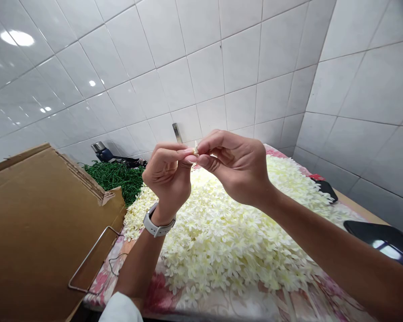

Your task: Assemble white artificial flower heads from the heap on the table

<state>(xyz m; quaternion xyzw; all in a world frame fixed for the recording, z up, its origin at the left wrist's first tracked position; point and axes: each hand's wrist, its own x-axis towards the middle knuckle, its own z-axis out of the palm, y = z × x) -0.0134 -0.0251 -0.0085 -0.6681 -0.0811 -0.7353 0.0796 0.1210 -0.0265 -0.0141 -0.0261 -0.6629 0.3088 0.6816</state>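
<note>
Piece (pixel 195 150) of something small and pale sits at the clock's centre, held up above the worktop (pixel 195 308), too slight for its shape to be told. The left hand (pixel 169 172) reaches it from eight o'clock, thumb and finger pinched narrow on it; the right hand (pixel 240 165) meets it from between three and four, its fingers closed on the same spot. With so little to grip, the likeliest slip is one pinch loosening while the other pulls: the piece could bend, tear or drop. Dropped, it would probably land among the white flowers (pixel 228 241) heaped at five o'clock and be hard to pick out from their colour. A dragging forearm might also sweep blooms off the near edge at six. Towards half past eight, green strands (pixel 116 179) lie tangled beside the heap and could snag petals. At eight, a bump might shove the cardboard box (pixel 53 223) into the flowers.
</note>
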